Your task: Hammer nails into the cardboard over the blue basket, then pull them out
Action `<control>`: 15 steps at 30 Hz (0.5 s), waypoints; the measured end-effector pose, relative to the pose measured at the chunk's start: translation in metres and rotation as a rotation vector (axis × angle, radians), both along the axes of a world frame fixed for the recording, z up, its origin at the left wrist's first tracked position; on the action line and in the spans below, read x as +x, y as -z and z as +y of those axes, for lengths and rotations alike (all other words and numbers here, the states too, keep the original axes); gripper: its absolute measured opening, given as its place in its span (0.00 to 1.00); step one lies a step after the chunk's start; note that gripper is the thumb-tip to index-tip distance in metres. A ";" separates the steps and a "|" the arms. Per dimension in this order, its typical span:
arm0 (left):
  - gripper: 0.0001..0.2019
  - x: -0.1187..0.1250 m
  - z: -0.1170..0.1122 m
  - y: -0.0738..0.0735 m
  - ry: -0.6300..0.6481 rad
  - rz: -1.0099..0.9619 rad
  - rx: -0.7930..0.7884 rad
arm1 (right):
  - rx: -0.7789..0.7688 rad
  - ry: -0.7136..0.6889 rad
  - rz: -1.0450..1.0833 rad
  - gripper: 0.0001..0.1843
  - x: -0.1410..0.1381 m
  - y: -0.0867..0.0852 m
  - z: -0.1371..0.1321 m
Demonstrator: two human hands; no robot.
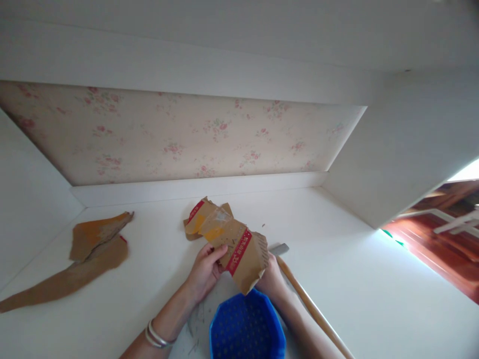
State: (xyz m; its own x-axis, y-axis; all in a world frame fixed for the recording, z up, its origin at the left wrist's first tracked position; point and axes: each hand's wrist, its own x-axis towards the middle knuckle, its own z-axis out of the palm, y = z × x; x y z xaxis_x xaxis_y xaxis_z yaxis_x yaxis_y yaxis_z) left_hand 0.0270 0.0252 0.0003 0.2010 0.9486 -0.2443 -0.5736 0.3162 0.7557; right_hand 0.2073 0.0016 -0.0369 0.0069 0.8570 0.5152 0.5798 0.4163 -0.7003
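Torn brown cardboard piece [236,236] with red bands, near blue plastic basket [247,324], seems in holding step: left hand [205,271] pinches it; right hand's [272,276] grip, partly hidden, I cannot tell. Next move calls for steadiness.

"Anything hidden at the grip?"
"Much of the right hand [271,277], behind the torn, red-striped brown cardboard piece [241,252]."
"And cut off?"
"Below the grip, the blue plastic basket [277,326]; lower right, the long wooden handle [306,297]."
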 end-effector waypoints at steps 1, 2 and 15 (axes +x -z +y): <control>0.19 -0.001 0.001 -0.001 -0.029 0.016 0.012 | 0.001 0.002 -0.002 0.10 0.001 -0.007 0.000; 0.19 -0.002 0.003 -0.001 -0.063 0.034 0.026 | 0.000 0.023 0.010 0.10 0.002 -0.014 -0.001; 0.14 0.000 -0.004 0.001 -0.172 0.589 0.384 | 0.091 -0.154 0.031 0.15 -0.013 -0.047 -0.007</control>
State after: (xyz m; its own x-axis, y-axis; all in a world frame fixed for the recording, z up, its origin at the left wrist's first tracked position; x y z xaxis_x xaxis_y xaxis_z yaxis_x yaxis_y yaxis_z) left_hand 0.0271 0.0211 -0.0007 -0.0210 0.9957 0.0905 -0.0550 -0.0915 0.9943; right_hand 0.1941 -0.0049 0.0099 -0.1035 0.7988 0.5927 0.4831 0.5612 -0.6720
